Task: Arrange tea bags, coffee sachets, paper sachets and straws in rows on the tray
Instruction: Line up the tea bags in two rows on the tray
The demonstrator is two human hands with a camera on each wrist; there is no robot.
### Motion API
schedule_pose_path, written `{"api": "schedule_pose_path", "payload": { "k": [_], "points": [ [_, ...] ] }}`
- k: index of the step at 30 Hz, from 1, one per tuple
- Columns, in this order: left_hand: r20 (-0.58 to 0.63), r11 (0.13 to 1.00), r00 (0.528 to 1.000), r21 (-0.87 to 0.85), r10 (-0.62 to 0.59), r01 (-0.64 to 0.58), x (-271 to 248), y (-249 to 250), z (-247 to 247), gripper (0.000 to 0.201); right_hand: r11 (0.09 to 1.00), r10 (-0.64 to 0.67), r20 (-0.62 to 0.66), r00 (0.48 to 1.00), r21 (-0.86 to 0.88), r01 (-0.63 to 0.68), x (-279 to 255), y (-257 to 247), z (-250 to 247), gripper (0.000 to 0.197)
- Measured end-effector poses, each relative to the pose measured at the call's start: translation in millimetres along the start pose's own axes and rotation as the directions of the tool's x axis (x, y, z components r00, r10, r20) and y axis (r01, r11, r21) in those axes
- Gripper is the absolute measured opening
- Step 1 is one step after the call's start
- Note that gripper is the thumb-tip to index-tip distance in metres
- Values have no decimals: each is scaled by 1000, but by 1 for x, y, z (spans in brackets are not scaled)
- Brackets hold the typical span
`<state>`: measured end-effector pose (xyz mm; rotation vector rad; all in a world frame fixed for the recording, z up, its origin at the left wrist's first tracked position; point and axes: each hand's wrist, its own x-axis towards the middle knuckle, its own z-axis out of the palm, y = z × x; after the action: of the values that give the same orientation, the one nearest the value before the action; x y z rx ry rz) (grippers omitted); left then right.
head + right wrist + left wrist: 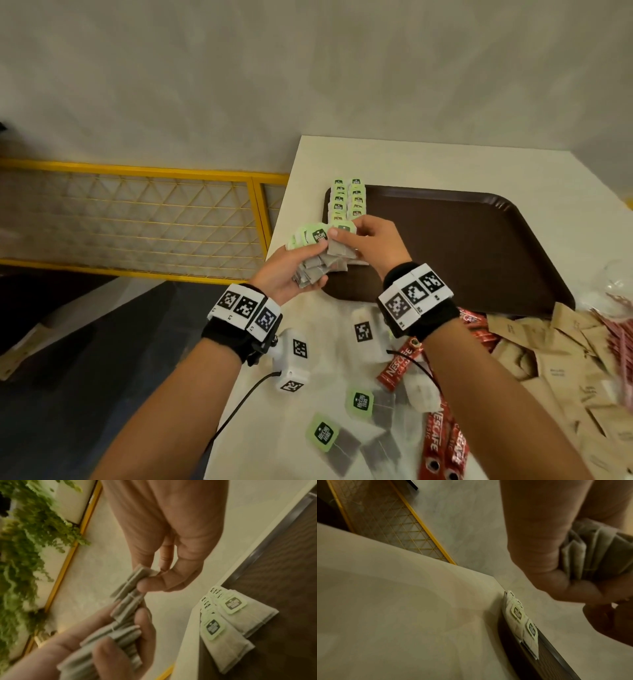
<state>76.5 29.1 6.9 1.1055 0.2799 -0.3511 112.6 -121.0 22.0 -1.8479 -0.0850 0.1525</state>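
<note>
Tea bags fill the left hand (287, 270), whose fingers (109, 650) curl around a fanned bundle of tea bags (317, 260), the green tags splayed beyond the fingertips and the grey pouches bunched in the palm. Just to the right, the right hand (370, 246) pinches a single tea bag (340, 240) at the top of that bundle between thumb and forefinger, its fingers (154, 584) closed on the soft paper edge. To do this step well, it seems wise to peel one bag free without dragging its neighbours, since strings and tags could snag; keeping the left grip firm but loose enough to release one pouch should help. Beyond the fingertips, two rows of tea bags (347, 198) already overlap like shingles along the left end of the brown tray (479, 240), so the next bag probably belongs at the near end of a row, tag facing up and aligned. The pouches look limp, thin and fibrous, flat rectangles with glossy card tags; the tray looks rigid, finely textured, with a raised rim. Below the wrists, loose tea bags (342, 435) and red coffee sachets (442, 438) lie scattered on the white surface (428, 161); right of the right wrist lies a heap of matte tan paper sachets (555, 366), and slim pink straws (616, 339) beyond them.
</note>
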Motion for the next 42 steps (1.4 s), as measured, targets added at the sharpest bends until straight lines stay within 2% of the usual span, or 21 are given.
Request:
{"api": "schedule_pose_path", "payload": {
  "k": [2,3,6,8,10,13,15,17,20,22,27,31,34,37,42],
  "points": [
    [17,1000,1000,16,-12,12,1,-3,1,18,995,-40,-26,999,-96,37,-2,0,2,43],
    [26,1000,1000,16,-16,15,1,-3,2,14,990,-47,-19,999,-134,44,-2,1,4,39],
    [18,1000,1000,15,-25,25,3,-3,2,8,976,44,63,997,-215,-30,-4,2,6,43],
    [-9,999,999,0,-46,46,6,-1,1,5,988,129,179,975,-112,-110,-4,2,4,38],
    [-29,998,997,-4,-70,70,10,2,-1,5,975,184,259,948,74,-209,-3,1,-1,26],
    [-77,996,993,-36,-86,84,16,4,-8,10,957,209,184,960,162,-239,5,1,-17,18],
    [-121,993,989,-91,-86,75,19,4,-14,8,951,279,78,957,117,-287,16,6,-28,9],
    [-139,991,986,-109,-89,74,19,5,-20,4,922,387,19,922,10,-388,29,17,-34,12],
    [-123,990,983,-38,-138,135,21,5,-22,5,855,517,38,855,-63,-514,41,26,-30,16],
    [-110,980,975,35,-192,197,23,5,-19,9,833,552,54,832,-83,-547,47,28,-25,17],
    [-61,941,949,124,-309,314,30,9,-3,12,806,579,10,815,-160,-570,55,34,-20,13],
    [-87,929,943,163,-323,333,38,10,2,9,789,592,-16,806,-194,-583,57,43,-24,10],
    [-110,935,951,179,-290,306,44,9,1,10,811,546,-11,838,-243,-532,58,51,-26,13],
    [-113,939,955,181,-275,292,47,8,-1,10,808,541,-15,841,-270,-524,60,50,-25,17],
    [-105,944,958,171,-267,282,48,7,-1,9,749,521,1,854,-480,-456,65,50,-19,75]
  ]
}}
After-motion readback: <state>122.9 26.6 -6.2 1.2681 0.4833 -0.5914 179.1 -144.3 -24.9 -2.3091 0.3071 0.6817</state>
